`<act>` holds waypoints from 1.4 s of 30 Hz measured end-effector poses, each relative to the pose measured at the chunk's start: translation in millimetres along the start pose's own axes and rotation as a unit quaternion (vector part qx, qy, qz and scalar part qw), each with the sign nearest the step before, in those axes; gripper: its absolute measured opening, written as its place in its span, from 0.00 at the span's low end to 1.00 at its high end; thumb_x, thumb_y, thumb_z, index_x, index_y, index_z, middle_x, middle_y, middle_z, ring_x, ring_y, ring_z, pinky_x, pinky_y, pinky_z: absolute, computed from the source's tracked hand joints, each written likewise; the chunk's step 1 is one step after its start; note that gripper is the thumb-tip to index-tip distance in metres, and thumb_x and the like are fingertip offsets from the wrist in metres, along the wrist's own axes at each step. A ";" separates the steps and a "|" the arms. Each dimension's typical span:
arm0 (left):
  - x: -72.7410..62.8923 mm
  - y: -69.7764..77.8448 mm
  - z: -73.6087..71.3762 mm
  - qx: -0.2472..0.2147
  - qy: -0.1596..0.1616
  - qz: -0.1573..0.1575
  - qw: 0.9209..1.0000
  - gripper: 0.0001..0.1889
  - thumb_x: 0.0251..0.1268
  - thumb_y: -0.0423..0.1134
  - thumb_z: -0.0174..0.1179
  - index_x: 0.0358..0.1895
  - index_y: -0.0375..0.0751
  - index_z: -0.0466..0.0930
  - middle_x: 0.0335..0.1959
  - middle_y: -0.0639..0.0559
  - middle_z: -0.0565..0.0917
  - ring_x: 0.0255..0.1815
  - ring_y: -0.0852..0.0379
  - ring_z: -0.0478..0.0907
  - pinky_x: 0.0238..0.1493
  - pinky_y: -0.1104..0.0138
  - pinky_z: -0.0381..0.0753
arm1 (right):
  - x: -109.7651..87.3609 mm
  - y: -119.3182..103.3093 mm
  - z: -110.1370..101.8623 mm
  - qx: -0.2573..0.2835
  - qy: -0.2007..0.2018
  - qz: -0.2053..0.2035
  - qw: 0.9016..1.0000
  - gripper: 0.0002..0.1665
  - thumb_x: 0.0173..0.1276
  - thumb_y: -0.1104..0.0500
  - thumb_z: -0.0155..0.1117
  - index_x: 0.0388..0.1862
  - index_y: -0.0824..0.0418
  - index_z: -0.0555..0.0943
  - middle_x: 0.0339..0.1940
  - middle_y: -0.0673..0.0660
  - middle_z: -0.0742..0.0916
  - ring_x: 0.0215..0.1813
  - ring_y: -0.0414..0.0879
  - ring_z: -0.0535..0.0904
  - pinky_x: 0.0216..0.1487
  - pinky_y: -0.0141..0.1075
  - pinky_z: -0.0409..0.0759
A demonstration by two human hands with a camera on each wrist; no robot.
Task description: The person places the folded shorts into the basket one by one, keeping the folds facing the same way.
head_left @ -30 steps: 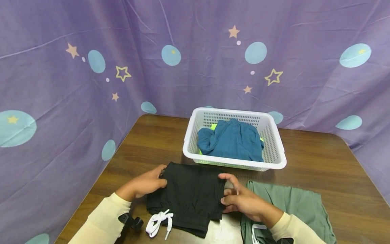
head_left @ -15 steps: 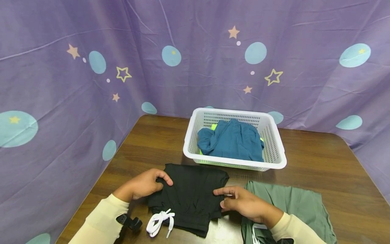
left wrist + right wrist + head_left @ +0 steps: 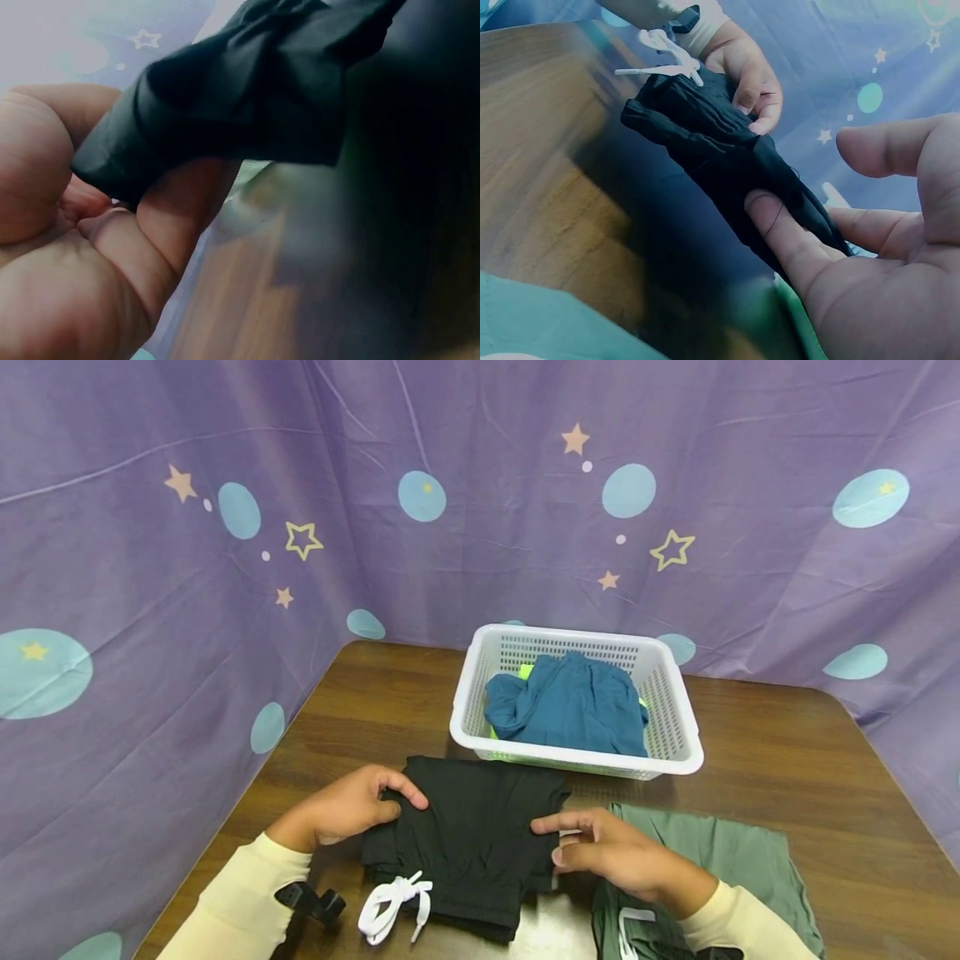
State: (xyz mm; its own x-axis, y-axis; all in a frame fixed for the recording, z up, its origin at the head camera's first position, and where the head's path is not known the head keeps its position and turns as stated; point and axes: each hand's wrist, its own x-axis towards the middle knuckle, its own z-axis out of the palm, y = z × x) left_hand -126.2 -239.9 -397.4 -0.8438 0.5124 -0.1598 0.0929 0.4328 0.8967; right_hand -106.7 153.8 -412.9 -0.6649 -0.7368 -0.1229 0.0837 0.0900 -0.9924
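Folded black shorts (image 3: 472, 835) lie in front of the basket, a white drawstring (image 3: 401, 891) tied in a bow at their near left. My left hand (image 3: 347, 810) grips their left edge, forefinger on top; the left wrist view has the black cloth (image 3: 225, 112) between the fingers and thumb. At the right edge, my right hand (image 3: 615, 856) pinches the shorts. In the right wrist view one digit lies on the near face of the shorts (image 3: 705, 150), others pass behind the cloth, and another stays off it.
Beyond the shorts stands a white perforated basket (image 3: 570, 758) with a teal garment (image 3: 577, 706) over neon-yellow cloth (image 3: 526, 671). A folded green garment (image 3: 720, 852) with a white cord lies at right, partly under my right forearm. Purple curtain (image 3: 480, 585) surrounds the wooden table (image 3: 367, 718).
My left forefinger has come over the top of the shorts from their far left corner. The right hand has moved from beside the right edge to a pinch on it. The basket stays put.
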 end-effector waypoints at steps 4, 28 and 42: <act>-2.6 4.2 -2.0 -0.014 -0.017 0.016 1.000 0.17 0.61 0.22 0.55 0.49 0.34 0.87 0.51 0.42 0.83 0.48 0.52 0.74 0.47 0.70 0.76 | -3.2 -8.0 -0.9 -0.010 -0.005 -0.017 1.000 0.31 0.70 0.63 0.61 0.68 0.77 0.72 0.59 0.66 0.81 0.45 0.47 0.82 0.50 0.38 0.82; -8.8 34.8 -8.0 -0.009 -0.062 0.162 0.985 0.19 0.62 0.19 0.55 0.51 0.36 0.87 0.47 0.44 0.85 0.51 0.55 0.78 0.54 0.68 0.77 | -26.9 -43.2 -9.1 -0.031 -0.024 -0.118 0.992 0.25 0.72 0.66 0.58 0.68 0.68 0.77 0.68 0.73 0.71 0.50 0.42 0.76 0.53 0.36 0.79; 5.6 45.5 -3.8 -0.089 -0.034 0.124 0.988 0.16 0.64 0.20 0.52 0.53 0.25 0.83 0.42 0.42 0.86 0.37 0.61 0.81 0.38 0.69 0.83 | -30.8 -46.4 -22.5 0.059 0.002 -0.140 0.988 0.25 0.73 0.70 0.53 0.68 0.76 0.73 0.54 0.55 0.83 0.42 0.36 0.74 0.47 0.32 0.80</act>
State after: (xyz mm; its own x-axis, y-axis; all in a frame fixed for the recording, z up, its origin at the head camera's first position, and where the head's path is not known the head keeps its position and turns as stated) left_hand -128.7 -220.1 -355.9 -0.7687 0.6375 0.0520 0.1932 0.1540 0.9690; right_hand -106.9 187.4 -363.1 -0.6777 -0.7187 0.1553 -0.0170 -0.1959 -0.9805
